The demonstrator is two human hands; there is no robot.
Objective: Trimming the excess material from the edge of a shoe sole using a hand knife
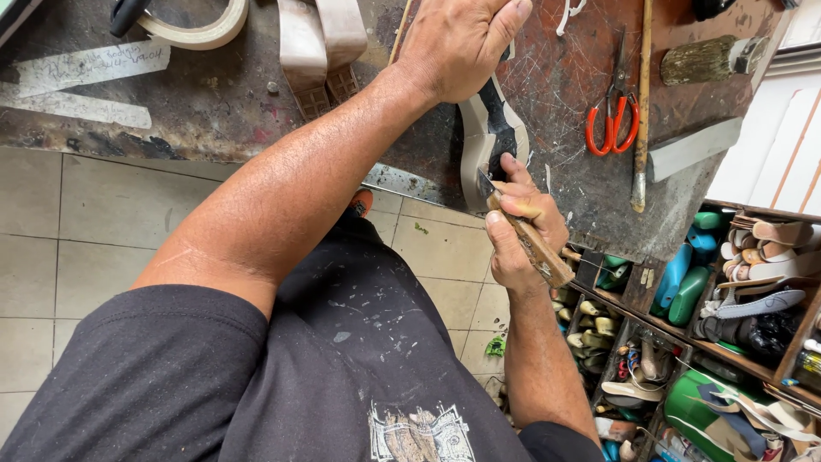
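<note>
Scissors (612, 120) lay beyond the right hand (523, 231), which gripped a knife (523, 233); the left hand (462, 43) clamped the shoe sole (489, 128).

Red-handled scissors (612, 120) lying upper right on dark, scratched brown bench top (214, 103). Cream and black shoe sole (489, 128) showing at centre top. Tan wooden knife handle (534, 248) centre. Green and blue shoe lasts (684, 282) sitting right. Pale grey floor tiles (77, 248) left.
</note>
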